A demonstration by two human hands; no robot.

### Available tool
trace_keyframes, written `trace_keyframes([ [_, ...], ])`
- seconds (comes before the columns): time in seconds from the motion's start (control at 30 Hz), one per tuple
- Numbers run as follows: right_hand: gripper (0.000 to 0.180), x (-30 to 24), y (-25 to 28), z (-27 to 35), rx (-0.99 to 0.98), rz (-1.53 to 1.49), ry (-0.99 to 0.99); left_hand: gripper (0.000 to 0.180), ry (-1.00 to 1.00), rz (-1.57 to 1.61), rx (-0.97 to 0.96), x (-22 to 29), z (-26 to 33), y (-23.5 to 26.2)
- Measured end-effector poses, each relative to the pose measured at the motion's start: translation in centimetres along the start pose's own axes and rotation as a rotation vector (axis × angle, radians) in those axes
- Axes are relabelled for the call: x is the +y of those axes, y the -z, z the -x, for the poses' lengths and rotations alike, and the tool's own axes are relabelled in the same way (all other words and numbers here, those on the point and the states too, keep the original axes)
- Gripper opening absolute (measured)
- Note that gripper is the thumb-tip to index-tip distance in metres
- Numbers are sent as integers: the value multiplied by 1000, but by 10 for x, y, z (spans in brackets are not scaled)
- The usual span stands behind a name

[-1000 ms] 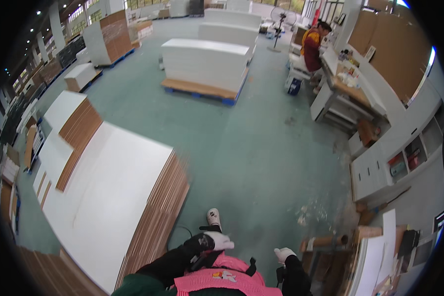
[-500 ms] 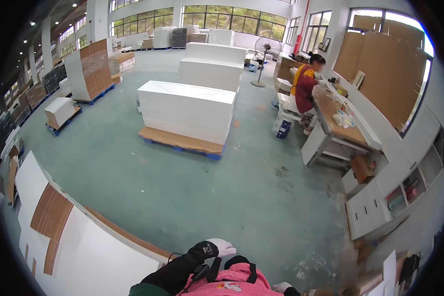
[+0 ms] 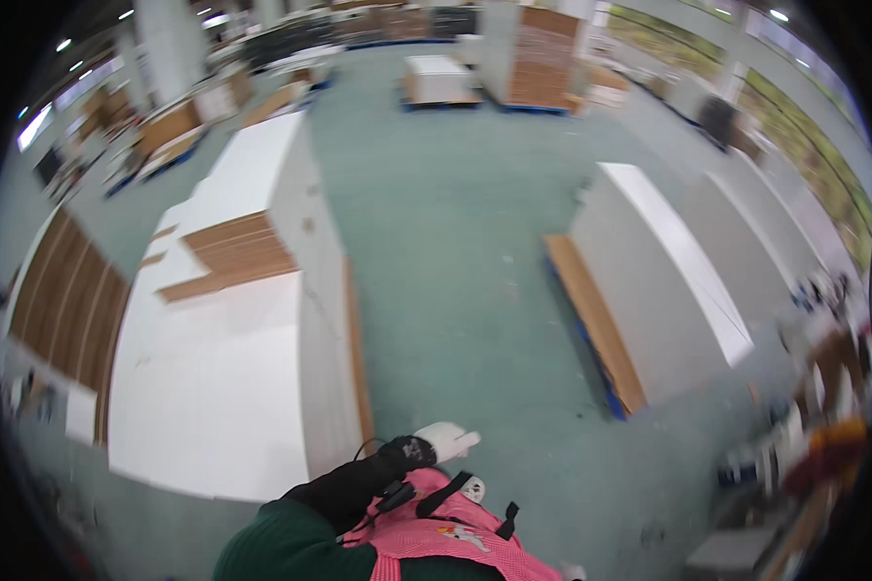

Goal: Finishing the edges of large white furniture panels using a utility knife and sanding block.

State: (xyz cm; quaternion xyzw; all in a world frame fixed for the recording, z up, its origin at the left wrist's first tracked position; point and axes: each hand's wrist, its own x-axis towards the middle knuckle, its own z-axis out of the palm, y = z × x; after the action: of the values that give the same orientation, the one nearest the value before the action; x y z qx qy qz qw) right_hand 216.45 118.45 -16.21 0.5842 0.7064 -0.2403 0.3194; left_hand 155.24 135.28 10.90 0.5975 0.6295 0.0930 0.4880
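My left hand (image 3: 444, 442) wears a white glove on the end of a black sleeve and hangs in front of my body, over the green floor (image 3: 455, 252). Nothing is in it, and its fingers point right; the picture is blurred here. It is just right of the near corner of a tall stack of white panels (image 3: 213, 387). A pink checked garment with black straps (image 3: 436, 533) covers my chest below the hand. My right hand does not show.
Brown boards (image 3: 233, 257) lie on top of the white stack. A second stack of white panels on a wooden pallet (image 3: 669, 290) stands to the right, across a green aisle. More stacks and pallets (image 3: 441, 77) stand far off. Cluttered benches (image 3: 824, 407) line the right edge.
The view has swung sharply left and gone blurry: the seated person in orange and the workbenches have left the picture. The large white stack now lies to my left, and my gloved hand is closer to centre.
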Motion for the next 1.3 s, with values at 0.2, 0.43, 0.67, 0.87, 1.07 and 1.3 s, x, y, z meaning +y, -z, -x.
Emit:
trace_keyframes([
  [0.2,26,-64,365,-170,74,-405,-78,58,343,940,764,-21,-9,70],
  [0.43,35,-268,556,-287,7,-1151,225,64,-46,1881,1751,-158,-79,223],
  [0.67,41,-449,633,-360,-537,-539,295,65,-454,1589,2305,-268,-2,379],
  [0.87,41,-573,730,-428,-434,-472,299,46,-340,1521,2278,-256,46,476],
  [1.07,39,-793,858,-521,-420,-443,548,43,-231,1424,2273,-258,25,493],
  [1.3,67,-1151,1005,-440,-319,-973,1095,52,749,249,2118,-250,25,449],
])
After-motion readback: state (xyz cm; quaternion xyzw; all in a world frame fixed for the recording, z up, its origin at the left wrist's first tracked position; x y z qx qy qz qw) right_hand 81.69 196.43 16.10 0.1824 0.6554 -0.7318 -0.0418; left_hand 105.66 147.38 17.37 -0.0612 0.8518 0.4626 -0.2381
